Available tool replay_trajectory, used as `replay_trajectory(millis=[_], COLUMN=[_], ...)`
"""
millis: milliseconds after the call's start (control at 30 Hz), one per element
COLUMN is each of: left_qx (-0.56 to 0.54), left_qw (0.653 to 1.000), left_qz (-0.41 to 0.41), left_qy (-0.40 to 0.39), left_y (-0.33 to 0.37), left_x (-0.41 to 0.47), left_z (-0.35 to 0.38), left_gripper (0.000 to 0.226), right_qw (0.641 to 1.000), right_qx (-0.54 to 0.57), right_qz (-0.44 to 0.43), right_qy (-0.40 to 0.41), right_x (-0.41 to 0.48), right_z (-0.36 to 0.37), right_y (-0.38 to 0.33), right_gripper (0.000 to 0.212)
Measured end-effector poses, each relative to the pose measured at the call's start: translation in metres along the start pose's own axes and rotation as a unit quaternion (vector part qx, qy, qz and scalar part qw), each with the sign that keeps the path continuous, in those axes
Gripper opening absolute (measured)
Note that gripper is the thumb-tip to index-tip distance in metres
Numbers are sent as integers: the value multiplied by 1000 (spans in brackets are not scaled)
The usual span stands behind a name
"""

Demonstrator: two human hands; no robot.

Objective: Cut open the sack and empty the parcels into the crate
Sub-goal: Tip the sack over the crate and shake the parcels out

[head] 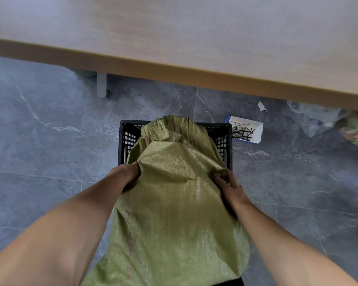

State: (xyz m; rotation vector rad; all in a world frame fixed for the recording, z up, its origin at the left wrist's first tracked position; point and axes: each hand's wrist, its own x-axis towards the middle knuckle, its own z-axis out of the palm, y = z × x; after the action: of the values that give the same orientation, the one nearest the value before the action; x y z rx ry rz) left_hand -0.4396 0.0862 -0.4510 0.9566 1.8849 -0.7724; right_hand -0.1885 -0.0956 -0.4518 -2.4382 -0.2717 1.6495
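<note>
A green woven sack (174, 203) lies tipped over a black slatted plastic crate (127, 137) on the floor, its far end hanging down inside the crate. My left hand (125, 175) grips the sack's left side near the crate's front rim. My right hand (228, 185) clutches a fold of the sack on its right side. The sack covers most of the crate's inside. No parcels show; the sack's mouth is hidden.
A wooden table edge (194, 77) runs across above the crate, with a grey leg (101, 85) at the left. A white box of black ties (246, 130) sits right of the crate. Plastic wrapping (339, 124) lies at the far right on the grey tiled floor.
</note>
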Motion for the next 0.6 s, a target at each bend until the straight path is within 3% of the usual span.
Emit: replay_trajectory(millis=[67, 133, 200, 300, 400, 467, 600], left_qx=[-62, -132, -152, -100, -129, -182, -331], left_qw=[998, 990, 984, 979, 978, 971, 939], left_qz=[-6, 22, 80, 168, 139, 117, 50], left_qy=[-17, -39, -48, -59, -88, -104, -84], left_y=[1, -3, -14, -32, -38, -39, -60], left_x=[-2, -6, -2, -7, -8, -8, -22], left_z=[0, -2, -5, -2, 5, 8, 6], left_gripper=[80, 65, 74, 86, 95, 86, 39], right_qw=[998, 993, 987, 984, 988, 991, 990], right_qx=[-55, -108, -151, -163, -121, -82, 25], right_qz=[29, 34, 39, 71, 91, 105, 140], right_qy=[-21, -35, -37, -27, -23, -22, -15], right_x=[2, 3, 2, -3, -5, -8, 6], right_z=[4, 5, 2, -4, 1, 3, -2], right_y=[2, 3, 1, -2, -2, -2, 16], right_gripper=[69, 68, 64, 63, 63, 64, 83])
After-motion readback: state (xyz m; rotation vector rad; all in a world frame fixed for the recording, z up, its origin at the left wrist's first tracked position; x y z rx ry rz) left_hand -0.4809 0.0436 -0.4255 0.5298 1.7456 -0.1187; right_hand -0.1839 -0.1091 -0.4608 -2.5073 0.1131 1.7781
